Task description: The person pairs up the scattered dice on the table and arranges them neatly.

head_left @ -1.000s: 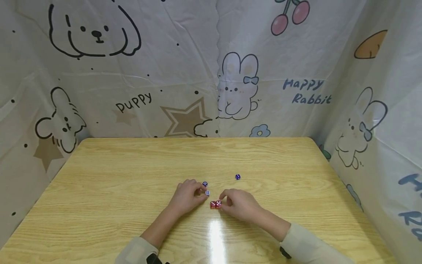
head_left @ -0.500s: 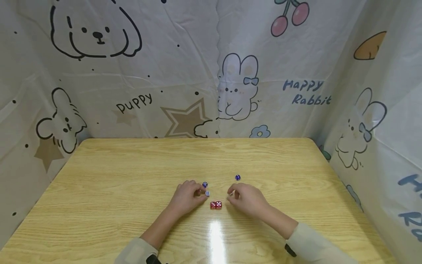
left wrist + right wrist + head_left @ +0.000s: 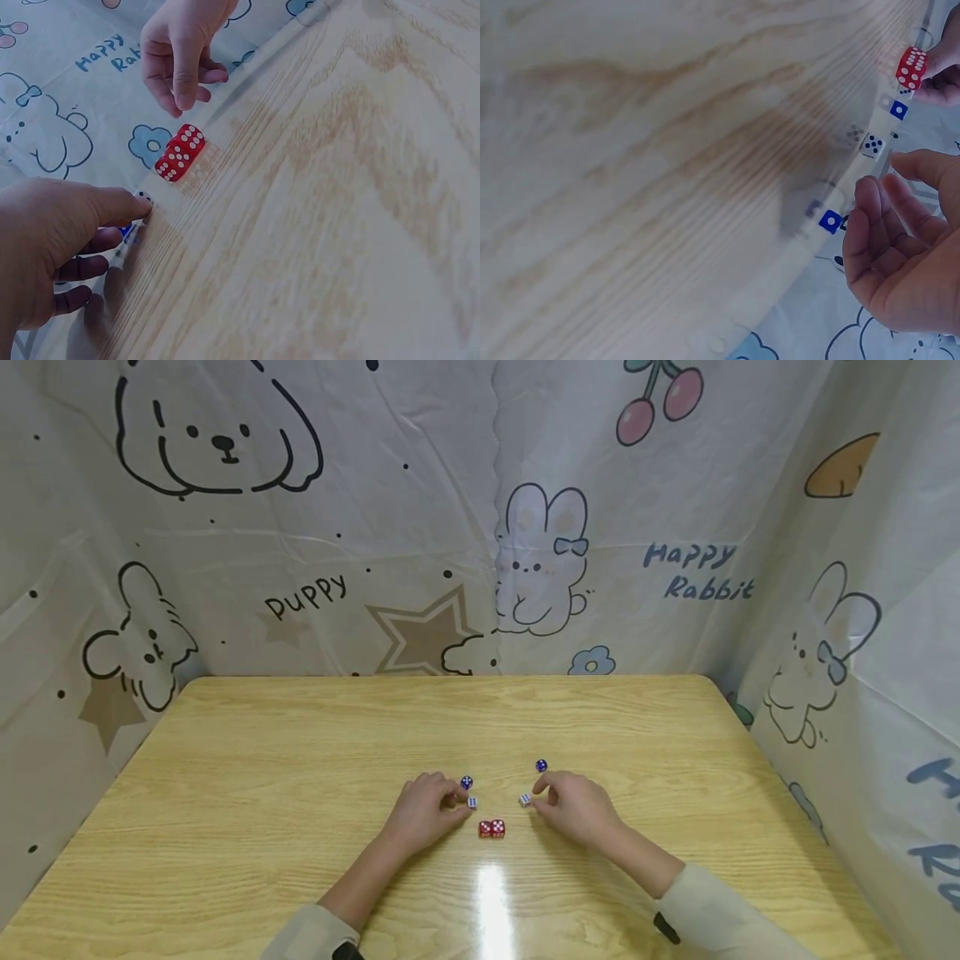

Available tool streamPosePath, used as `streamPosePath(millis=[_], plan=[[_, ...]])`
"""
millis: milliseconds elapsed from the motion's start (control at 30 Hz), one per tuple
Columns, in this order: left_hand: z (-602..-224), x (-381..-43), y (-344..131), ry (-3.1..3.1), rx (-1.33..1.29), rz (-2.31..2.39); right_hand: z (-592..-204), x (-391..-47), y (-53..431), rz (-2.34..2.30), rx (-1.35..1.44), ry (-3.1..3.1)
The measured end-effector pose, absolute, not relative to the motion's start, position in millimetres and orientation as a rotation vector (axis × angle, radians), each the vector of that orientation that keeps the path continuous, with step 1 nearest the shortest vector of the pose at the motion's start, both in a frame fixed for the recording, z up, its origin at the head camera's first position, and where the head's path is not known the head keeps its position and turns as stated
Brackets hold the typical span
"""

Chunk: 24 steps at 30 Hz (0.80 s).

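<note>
My left hand [image 3: 426, 812] pinches a white die [image 3: 472, 802] between thumb and index finger, low over the table; the left wrist view shows the thumb against it. Just behind it sits a blue die [image 3: 467, 782]. My right hand [image 3: 577, 807] holds nothing; its thumb and index finger are spread beside a second white die [image 3: 525, 800] on the table. The right wrist view shows a gap between this white die [image 3: 872, 145] and the fingertips. Two red dice [image 3: 491, 828] stand side by side, touching, nearer the person and between the hands.
Another blue die [image 3: 542, 765] lies beyond the right fingertips. The wooden table [image 3: 300, 735] extends widely to both sides. Printed cloth [image 3: 337, 510] hangs behind the table and along its sides.
My right hand left the red dice, moving right and away from the person. Half a second ago its fingers were around the white die; now they are off it. The left hand stayed put.
</note>
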<state>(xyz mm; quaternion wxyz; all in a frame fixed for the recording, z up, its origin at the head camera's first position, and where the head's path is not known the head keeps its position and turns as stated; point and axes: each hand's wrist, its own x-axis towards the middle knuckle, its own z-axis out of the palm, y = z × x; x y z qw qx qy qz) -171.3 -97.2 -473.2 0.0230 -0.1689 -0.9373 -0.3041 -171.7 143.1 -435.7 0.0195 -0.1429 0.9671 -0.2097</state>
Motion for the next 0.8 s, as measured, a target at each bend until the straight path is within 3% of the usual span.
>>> streamPosePath(millis=[800], plan=[[-474.7,-170.8,-97.1,-2.898,-0.498,-0.963,-449.8,-182.5,141.6,-0.756,-0.458,2.887]])
